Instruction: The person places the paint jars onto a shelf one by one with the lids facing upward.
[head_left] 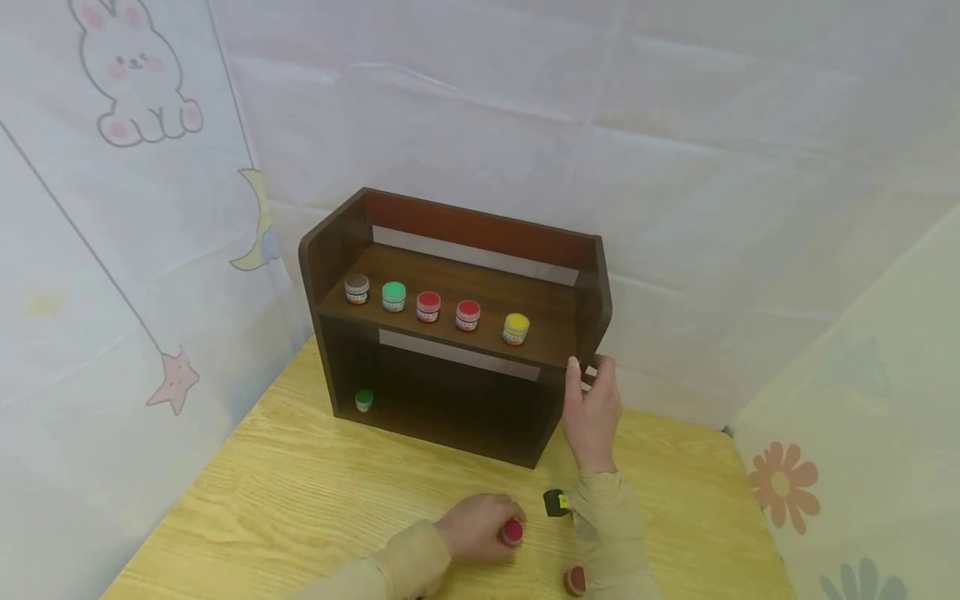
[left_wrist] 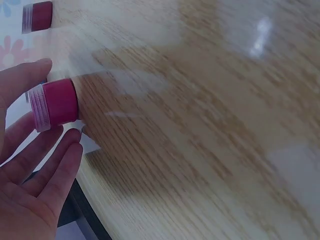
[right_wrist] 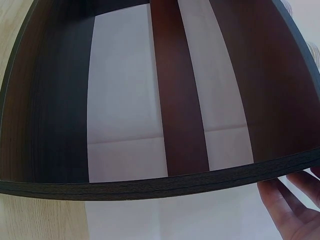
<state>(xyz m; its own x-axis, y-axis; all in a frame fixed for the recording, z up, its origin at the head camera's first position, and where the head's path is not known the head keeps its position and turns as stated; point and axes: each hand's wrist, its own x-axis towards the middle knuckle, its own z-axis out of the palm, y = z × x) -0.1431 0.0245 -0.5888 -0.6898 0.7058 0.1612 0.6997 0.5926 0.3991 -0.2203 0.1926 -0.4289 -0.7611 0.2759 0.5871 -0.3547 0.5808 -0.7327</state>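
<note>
While the left grip point(head_left: 480, 527) curls round a pink jar point(head_left: 512, 533), the right grip point(head_left: 592, 417) rests against the shelf unit point(head_left: 480, 218).
The pink jar is before the unit, at the near part of the desk point(head_left: 697, 500); whether it touches the wood I cannot tell. Thumb and fingers surround its sides, likely to keep it from slipping. The right grip clasps nothing: its fairly straight fingers touch the right side panel point(head_left: 595, 292), probably to steady it. Brown point(head_left: 357, 289), mint point(head_left: 393, 297), two red point(head_left: 428, 307) and yellow jars point(head_left: 515, 329) line the upper shelf near its front edge, presumably for easy reach. A dark green jar point(head_left: 363, 400) stands at the lower shelf's left end. A black item point(head_left: 556, 502) and a reddish-brown jar point(head_left: 575, 581) lie by the right sleeve point(head_left: 615, 525).
</note>
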